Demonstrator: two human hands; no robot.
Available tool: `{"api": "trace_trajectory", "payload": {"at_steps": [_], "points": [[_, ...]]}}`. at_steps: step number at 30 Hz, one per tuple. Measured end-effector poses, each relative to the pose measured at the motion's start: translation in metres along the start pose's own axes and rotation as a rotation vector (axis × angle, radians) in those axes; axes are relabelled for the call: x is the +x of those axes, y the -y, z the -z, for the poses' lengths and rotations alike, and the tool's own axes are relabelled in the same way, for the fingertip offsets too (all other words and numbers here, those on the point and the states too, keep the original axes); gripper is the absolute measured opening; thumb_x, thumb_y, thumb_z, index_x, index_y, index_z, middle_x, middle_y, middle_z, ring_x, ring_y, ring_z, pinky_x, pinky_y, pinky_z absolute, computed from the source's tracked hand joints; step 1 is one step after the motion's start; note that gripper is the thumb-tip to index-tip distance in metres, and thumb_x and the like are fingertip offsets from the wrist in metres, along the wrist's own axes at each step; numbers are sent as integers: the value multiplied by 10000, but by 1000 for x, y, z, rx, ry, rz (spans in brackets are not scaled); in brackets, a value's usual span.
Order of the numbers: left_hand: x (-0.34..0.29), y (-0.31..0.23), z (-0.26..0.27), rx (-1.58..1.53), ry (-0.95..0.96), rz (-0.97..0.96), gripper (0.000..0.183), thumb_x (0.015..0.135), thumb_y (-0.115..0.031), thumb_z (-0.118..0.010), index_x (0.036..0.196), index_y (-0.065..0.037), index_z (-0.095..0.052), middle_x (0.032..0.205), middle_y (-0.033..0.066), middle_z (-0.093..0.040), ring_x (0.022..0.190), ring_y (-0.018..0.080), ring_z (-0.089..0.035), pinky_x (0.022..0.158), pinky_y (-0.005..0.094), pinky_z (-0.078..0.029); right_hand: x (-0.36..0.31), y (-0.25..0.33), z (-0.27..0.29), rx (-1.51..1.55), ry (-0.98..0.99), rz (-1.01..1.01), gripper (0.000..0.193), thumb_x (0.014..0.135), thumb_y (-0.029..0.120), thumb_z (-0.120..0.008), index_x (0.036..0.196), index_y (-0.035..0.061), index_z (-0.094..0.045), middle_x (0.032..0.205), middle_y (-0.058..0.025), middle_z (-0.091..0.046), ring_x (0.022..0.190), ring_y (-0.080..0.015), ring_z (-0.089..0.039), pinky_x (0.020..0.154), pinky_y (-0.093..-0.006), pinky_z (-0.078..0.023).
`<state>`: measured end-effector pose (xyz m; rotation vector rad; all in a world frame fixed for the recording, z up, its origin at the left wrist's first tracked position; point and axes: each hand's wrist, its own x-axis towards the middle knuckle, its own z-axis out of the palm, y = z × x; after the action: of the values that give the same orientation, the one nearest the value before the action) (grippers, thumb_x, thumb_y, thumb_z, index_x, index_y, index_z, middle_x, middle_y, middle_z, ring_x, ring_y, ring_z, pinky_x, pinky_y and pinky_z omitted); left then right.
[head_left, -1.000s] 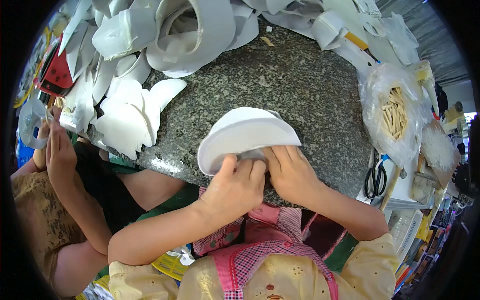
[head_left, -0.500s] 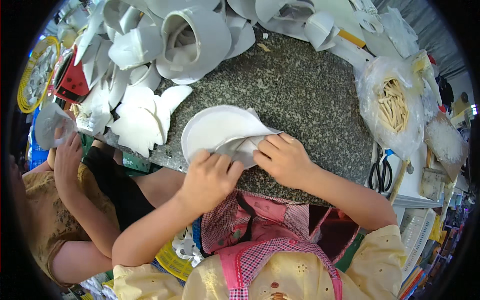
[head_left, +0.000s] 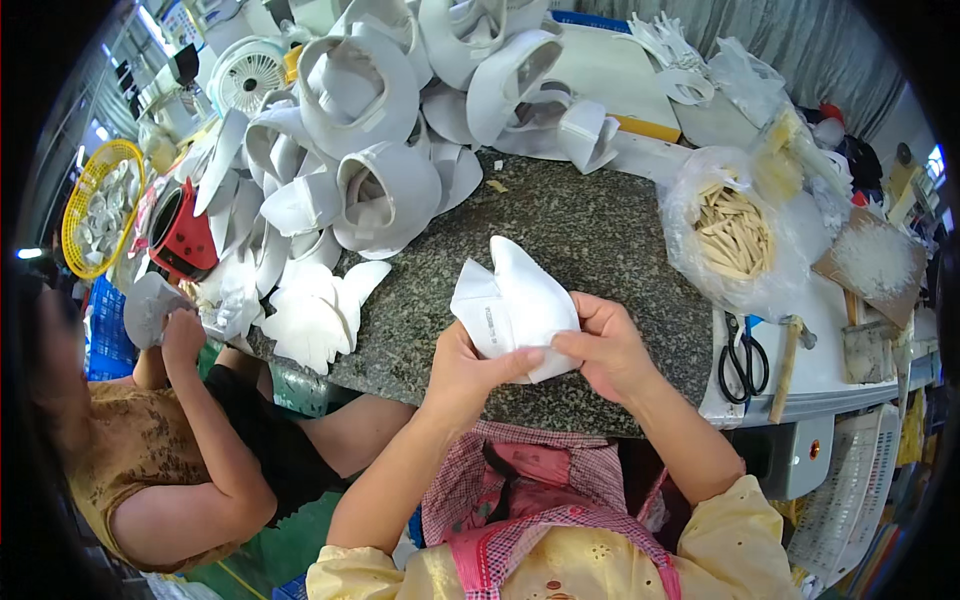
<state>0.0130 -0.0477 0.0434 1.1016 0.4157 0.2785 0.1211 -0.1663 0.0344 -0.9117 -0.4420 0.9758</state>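
Observation:
Over the near part of the speckled stone tabletop (head_left: 620, 240), I hold a white, stiff-looking folded piece (head_left: 522, 305) with a rounded peak and small dark print on its left face. My left hand (head_left: 462, 378) grips its lower left side, thumb across the bottom edge. My right hand (head_left: 612, 350) pinches its lower right edge between thumb and fingers. To the left lies a loose stack of flat white cut pieces (head_left: 315, 315). Behind it, several white shaped pieces with round openings (head_left: 390, 195) are heaped up.
A clear plastic bag of pale sticks (head_left: 735, 235) stands at the right, near black-handled scissors (head_left: 742, 362). On the left, another person (head_left: 190, 430) holds a white piece (head_left: 152, 308). Beyond are a red container (head_left: 185, 235), a yellow basket (head_left: 100, 205) and a white fan (head_left: 250, 75).
The white piece has gone from a broad, partly opened round shape to a folded, upright one showing its printed face. Both hands have shifted their grip, and the view has tilted up.

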Motion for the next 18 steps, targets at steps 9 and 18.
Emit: {"api": "trace_trajectory", "payload": {"at_steps": [9,18], "points": [[13,4,3,128,342,-45,492,547,-3,-750,993,3,-543,918,53,-596,828,133,-563,751,283,-451,-28,-3,18,-316,79,315,221,685,70,-671,866,-40,-608,785,-54,-616,692,-97,-560,629,-229,-448],[20,-26,2,914,439,-55,492,559,-59,-729,999,1,-516,877,115,-612,793,193,-597,726,314,-460,-9,-3,19,-48,-80,136,165,736,94,-624,840,-34,-606,761,-52,-607,676,-87,-554,605,-229,-444]]}}
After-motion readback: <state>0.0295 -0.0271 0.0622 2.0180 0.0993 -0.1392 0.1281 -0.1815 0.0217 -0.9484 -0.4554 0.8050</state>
